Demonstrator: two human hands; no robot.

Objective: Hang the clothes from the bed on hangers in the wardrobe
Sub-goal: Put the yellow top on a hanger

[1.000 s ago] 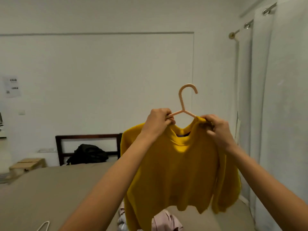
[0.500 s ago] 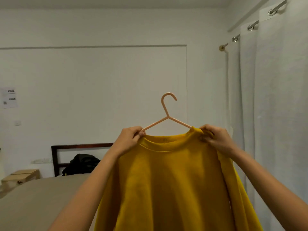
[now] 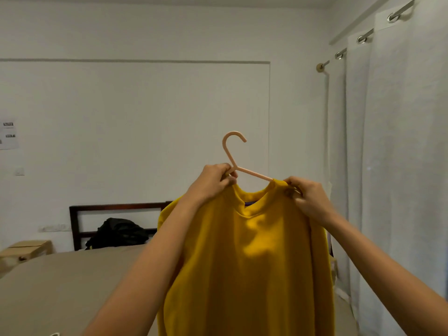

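Note:
A mustard-yellow sweater (image 3: 252, 263) hangs in front of me on a pale pink plastic hanger (image 3: 232, 151), whose hook stands up above the collar. My left hand (image 3: 213, 180) grips the sweater's left shoulder and the hanger just under the hook. My right hand (image 3: 308, 197) pinches the right shoulder of the sweater where the hanger arm goes into the neckline. The lower hem runs out of the picture. No wardrobe is in view.
The bed (image 3: 60, 287) with a beige cover lies at lower left, with a dark headboard (image 3: 116, 207) and a black bag (image 3: 118, 231) at its far end. White curtains (image 3: 400, 166) hang on the right. A small wooden box (image 3: 29, 248) stands at far left.
My left hand has slid right along the hanger to its neck, bunching the sweater's left shoulder; the collar now sags into a V. The sweater sits a little farther from me than half a second ago.

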